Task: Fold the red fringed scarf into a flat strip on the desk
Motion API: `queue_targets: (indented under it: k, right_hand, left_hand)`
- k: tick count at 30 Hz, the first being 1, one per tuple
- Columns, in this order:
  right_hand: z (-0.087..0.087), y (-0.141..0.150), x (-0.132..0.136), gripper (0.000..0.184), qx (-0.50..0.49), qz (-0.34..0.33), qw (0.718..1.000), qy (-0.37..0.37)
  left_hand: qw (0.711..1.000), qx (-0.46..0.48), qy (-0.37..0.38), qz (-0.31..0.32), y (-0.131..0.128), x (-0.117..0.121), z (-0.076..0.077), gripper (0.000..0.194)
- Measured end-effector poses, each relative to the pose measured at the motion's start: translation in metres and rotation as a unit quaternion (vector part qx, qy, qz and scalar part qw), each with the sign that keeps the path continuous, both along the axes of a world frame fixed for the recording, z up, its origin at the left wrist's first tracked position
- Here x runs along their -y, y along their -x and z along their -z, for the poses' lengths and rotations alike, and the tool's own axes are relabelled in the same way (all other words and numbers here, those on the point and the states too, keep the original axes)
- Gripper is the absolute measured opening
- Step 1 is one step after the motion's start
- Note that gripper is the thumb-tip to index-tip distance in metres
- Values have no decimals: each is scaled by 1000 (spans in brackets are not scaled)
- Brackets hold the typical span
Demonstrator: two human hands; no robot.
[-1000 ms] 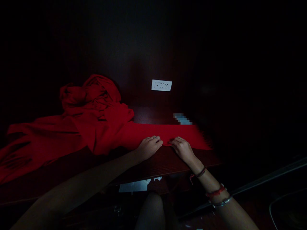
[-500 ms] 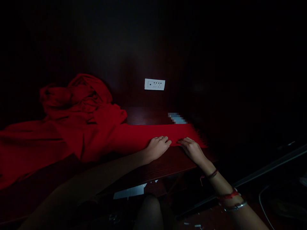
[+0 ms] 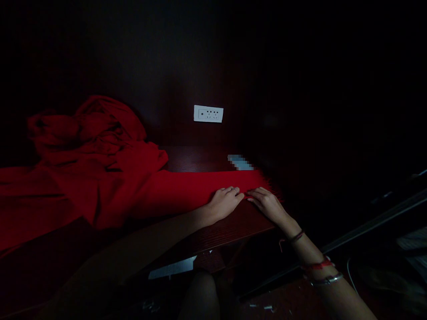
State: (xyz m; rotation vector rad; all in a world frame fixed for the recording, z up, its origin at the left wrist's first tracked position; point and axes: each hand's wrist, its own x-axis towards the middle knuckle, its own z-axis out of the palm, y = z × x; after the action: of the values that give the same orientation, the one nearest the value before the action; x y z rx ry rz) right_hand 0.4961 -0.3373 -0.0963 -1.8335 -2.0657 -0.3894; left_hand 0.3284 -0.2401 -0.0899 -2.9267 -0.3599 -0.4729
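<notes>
A long red scarf (image 3: 187,189) with a fringed right end lies in a flat, narrow strip along the dark wooden tabletop (image 3: 227,229). Its left part runs into a crumpled heap (image 3: 113,133). My left hand (image 3: 227,203), with a ring on one finger, is closed at the near edge of the strip, its fingers curled on the cloth. Close beside it, my right hand (image 3: 269,205) pinches the same edge near the fringe. The fingertips of both hands almost meet. My right wrist carries several bracelets. What lies under the fingers is hidden.
A white wall socket (image 3: 208,114) is set in the dark panel behind. Past the scarf's far edge lies a pixelated pale flat object (image 3: 240,162). Below the table's front edge a white sheet (image 3: 173,267) shows, and a pale cable (image 3: 350,278) curves at lower right.
Both hands have shifted right along the scarf's near edge, and the gap between their fingertips has narrowed. The whole view has turned slightly, so the scene sits further left.
</notes>
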Motion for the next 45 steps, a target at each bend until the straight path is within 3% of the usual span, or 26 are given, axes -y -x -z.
queue_targets:
  k: [7, 16, 24, 28, 39, 45]
  right_hand:
    - [4, -18, 3, 23, 19, 25, 999, -1]
    - [-1, -20, -20, 28, 69, 53, 996, 7]
    - [6, -18, -18, 31, -31, 13, 999, -40]
    - [1, -11, -14, 16, -66, -17, 995, -69]
    - [5, -17, -14, 20, -61, 5, 994, -89]
    - [8, -20, -16, 22, -8, 34, 995, -99]
  left_hand:
    - [998, 31, 26, -40, -4, -9, 7, 19]
    - [992, 25, 44, -119, 3, -27, 7, 19]
    - [998, 29, -27, -55, -5, -15, 1, 22]
    - [999, 8, -52, -2, -21, -14, 0, 20]
    - [998, 6, 18, -56, -26, -18, 4, 19]
    - [996, 17, 14, -81, -28, -18, 7, 19]
